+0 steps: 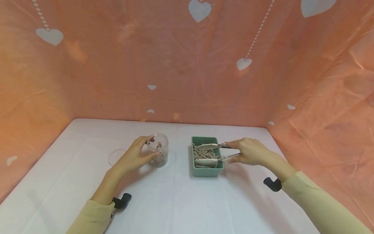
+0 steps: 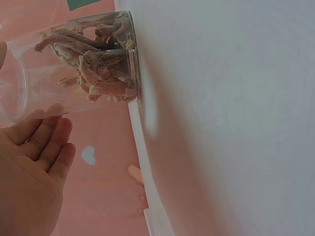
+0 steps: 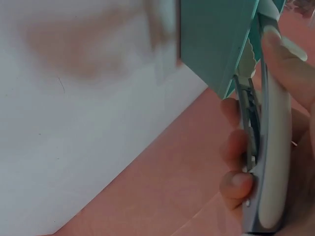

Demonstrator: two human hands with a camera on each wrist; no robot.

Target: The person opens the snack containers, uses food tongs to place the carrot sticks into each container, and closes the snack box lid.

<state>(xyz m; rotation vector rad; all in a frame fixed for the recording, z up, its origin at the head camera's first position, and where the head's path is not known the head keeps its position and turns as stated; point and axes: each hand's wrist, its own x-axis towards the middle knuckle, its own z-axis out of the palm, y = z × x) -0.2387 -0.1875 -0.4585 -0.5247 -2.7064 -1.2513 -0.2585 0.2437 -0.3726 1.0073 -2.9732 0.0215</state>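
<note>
A clear jar (image 1: pixel 161 160) stands upright on the table. My left hand (image 1: pixel 132 157) holds it near the rim, thumb on the near side and fingers on the far side. Brown-grey dried strips (image 2: pixel 93 61) fill its lower part in the left wrist view. My right hand (image 1: pixel 249 151) grips a pair of tongs (image 3: pixel 275 162) by the handles. Its pale scalloped tips (image 1: pixel 206 162) are spread apart over a green rectangular box (image 1: pixel 205 173). More such strips (image 1: pixel 205 153) lie in that box. Whether the tips touch them, I cannot tell.
Left of the jar, partly behind my left hand, a thin clear ring-shaped outline, perhaps a lid (image 1: pixel 109 157), lies on the white-covered table (image 1: pixel 187 208). Orange cloth (image 1: pixel 175 65) with pale hearts walls off the back and both sides.
</note>
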